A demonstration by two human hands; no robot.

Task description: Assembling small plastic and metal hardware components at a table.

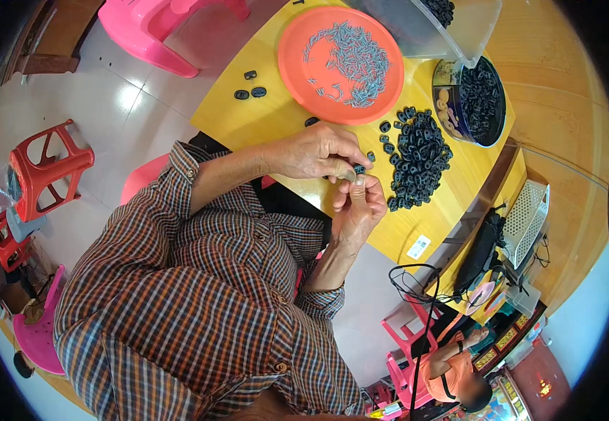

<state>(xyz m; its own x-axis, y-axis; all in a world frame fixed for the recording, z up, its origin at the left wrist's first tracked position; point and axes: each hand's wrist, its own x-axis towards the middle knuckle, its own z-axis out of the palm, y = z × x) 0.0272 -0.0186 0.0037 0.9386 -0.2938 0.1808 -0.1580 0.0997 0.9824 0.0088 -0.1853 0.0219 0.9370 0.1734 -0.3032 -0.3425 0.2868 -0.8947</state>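
Observation:
My left hand (pixel 310 151) and my right hand (pixel 360 209) meet at the near edge of the yellow table (pixel 238 56). Between their fingertips is a small black oval plastic piece (pixel 359 169), pinched from both sides. Whether a screw is also in my fingers is too small to tell. Close to the right of my hands lies a pile of similar black oval pieces (pixel 420 158). Beyond them, an orange-red round plate (pixel 292 74) carries many small grey screws (pixel 360 59). A few separate black pieces (pixel 258 92) lie to the left of the plate.
A round tin (pixel 447 116) full of black pieces stands at the right, beside a clear plastic bin (pixel 417 35). A white label (pixel 418 246) lies near the table's right corner. Pink chair (pixel 143 35) and red stool (pixel 48 168) stand left. Another person (pixel 446 372) is at lower right.

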